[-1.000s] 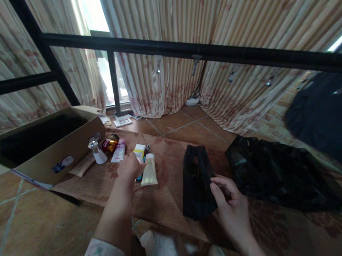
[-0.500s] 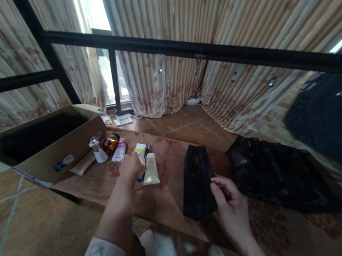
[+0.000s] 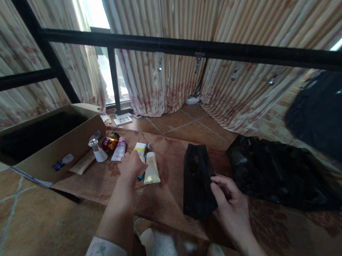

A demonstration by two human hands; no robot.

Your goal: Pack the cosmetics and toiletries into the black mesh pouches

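My left hand [image 3: 133,165] reaches forward over the woven mat [image 3: 157,201], its fingers curled down onto the toiletries there, beside a pale tube [image 3: 152,169], a yellow and white tube [image 3: 140,149] and a blue pen [image 3: 141,176]. What the fingers grip is hidden under the hand. My right hand [image 3: 232,205] is closed on the edge of a small black plastic bag [image 3: 196,181], which it holds upright on the mat.
An open cardboard box [image 3: 38,145] lies at the left, with a small bottle [image 3: 98,152], a pink tube [image 3: 118,149] and a dark jar [image 3: 110,141] beside it. A larger black bag [image 3: 278,173] lies right. A black metal frame [image 3: 177,49] and curtains stand behind.
My left hand has shifted slightly over the tubes; the pale tube has slid a little to the right. My right hand and the black bag have hardly moved.
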